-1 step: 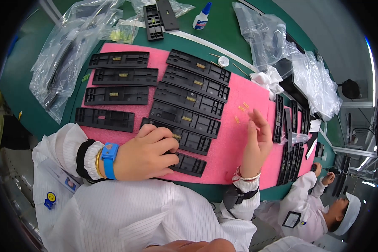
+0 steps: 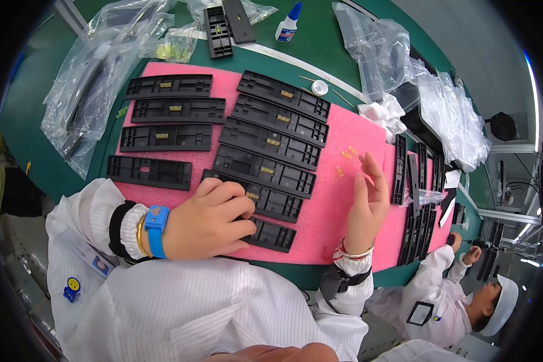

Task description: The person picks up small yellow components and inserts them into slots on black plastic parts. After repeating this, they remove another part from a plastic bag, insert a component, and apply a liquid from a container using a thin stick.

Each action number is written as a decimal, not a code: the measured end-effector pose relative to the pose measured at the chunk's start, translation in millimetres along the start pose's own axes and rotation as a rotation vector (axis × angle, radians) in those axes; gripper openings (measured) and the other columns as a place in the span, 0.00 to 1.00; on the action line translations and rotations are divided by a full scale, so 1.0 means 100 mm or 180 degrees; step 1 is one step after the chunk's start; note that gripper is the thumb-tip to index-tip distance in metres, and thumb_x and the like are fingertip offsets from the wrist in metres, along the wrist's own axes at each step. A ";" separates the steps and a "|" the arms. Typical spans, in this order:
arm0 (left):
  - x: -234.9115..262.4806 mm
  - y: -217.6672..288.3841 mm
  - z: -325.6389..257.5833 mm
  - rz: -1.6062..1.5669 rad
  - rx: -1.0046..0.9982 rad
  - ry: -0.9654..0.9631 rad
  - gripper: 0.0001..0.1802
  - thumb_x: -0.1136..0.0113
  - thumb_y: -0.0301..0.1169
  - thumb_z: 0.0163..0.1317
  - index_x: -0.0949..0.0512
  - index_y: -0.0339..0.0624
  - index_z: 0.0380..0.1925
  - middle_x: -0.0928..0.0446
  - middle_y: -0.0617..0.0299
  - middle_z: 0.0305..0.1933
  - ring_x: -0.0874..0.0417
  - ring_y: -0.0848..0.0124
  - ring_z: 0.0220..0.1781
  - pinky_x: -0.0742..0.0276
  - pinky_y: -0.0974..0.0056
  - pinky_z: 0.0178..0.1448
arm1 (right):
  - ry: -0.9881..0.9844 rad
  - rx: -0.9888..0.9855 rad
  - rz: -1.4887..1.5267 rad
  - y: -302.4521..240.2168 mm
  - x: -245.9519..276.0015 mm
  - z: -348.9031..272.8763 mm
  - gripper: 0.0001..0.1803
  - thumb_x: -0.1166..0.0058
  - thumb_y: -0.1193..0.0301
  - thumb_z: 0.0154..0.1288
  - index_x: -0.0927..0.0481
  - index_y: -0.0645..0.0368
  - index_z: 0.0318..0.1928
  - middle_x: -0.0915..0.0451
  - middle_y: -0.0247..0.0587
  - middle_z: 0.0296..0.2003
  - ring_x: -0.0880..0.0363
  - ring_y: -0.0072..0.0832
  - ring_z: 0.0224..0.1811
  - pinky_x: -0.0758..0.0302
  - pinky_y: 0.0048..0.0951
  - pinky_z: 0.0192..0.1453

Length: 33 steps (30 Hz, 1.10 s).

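Note:
My left hand (image 2: 214, 223) is closed over the left end of the lowest black plastic bar (image 2: 273, 236), hiding that end and the fingertips. Its knuckles also cover part of another black bar (image 2: 282, 204), which has a small yellowish clear piece (image 2: 253, 196) in its middle. My right hand (image 2: 368, 208) is raised above the pink foam mat (image 2: 320, 232) with fingers apart, and nothing shows in it. Just beyond its fingertips, a few small yellowish pieces (image 2: 346, 155) lie on the foam. More such bars (image 2: 171, 137) lie in two columns, most with a yellowish piece in the centre.
A blue-capped glue bottle (image 2: 287, 25), a small white cap (image 2: 320, 88) and thin sticks stand beyond the foam. Clear plastic bags (image 2: 377, 51) heap at both sides. More black bars (image 2: 399, 171) lie at right, near a co-worker (image 2: 452, 295) in a white cap.

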<state>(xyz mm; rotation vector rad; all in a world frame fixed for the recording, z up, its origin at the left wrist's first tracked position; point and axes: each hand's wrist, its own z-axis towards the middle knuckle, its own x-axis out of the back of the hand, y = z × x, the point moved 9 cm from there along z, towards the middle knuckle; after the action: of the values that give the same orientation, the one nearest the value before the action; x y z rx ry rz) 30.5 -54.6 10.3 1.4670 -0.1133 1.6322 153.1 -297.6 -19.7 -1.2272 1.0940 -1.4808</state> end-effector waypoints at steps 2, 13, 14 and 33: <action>0.00 -0.03 0.02 -0.0022 0.0055 -0.0005 0.19 0.23 0.38 0.46 0.19 0.52 0.38 0.25 0.64 0.51 0.27 0.59 0.60 0.36 0.53 0.61 | -0.0289 0.0654 -0.1150 -0.05 -0.06 0.02 0.27 0.44 0.76 0.74 0.26 0.61 0.72 0.22 0.48 0.66 0.27 0.37 0.69 0.35 0.35 0.76; 0.03 -0.03 -0.02 0.0098 0.0066 0.0330 0.16 0.33 0.32 0.55 0.19 0.52 0.46 0.27 0.63 0.52 0.28 0.60 0.62 0.35 0.54 0.61 | -0.0683 0.0914 -0.1897 -0.23 -0.28 -0.05 0.37 0.37 0.72 0.70 0.32 0.60 0.77 0.33 0.47 0.77 0.42 0.46 0.82 0.49 0.45 0.85; 0.03 -0.02 -0.03 0.0008 0.0033 0.0338 0.16 0.35 0.31 0.57 0.19 0.53 0.47 0.27 0.62 0.54 0.28 0.58 0.63 0.35 0.53 0.62 | -0.0747 0.0998 -0.1834 -0.25 -0.31 -0.06 0.37 0.37 0.72 0.70 0.32 0.60 0.77 0.33 0.47 0.77 0.42 0.46 0.82 0.49 0.45 0.85; 2.09 -1.12 -1.79 0.1454 0.2252 0.1781 0.22 0.31 0.42 0.67 0.19 0.38 0.54 0.19 0.50 0.50 0.19 0.52 0.56 0.24 0.52 0.65 | -0.0499 0.0550 -0.0759 0.01 -0.14 -0.01 0.31 0.40 0.75 0.73 0.29 0.60 0.75 0.31 0.48 0.74 0.34 0.40 0.77 0.42 0.40 0.82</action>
<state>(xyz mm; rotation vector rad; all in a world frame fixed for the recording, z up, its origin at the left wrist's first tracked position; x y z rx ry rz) -4.2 232.5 77.6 1.4706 0.5308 2.5765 153.9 -283.9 -23.5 -1.3601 0.7194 -1.5902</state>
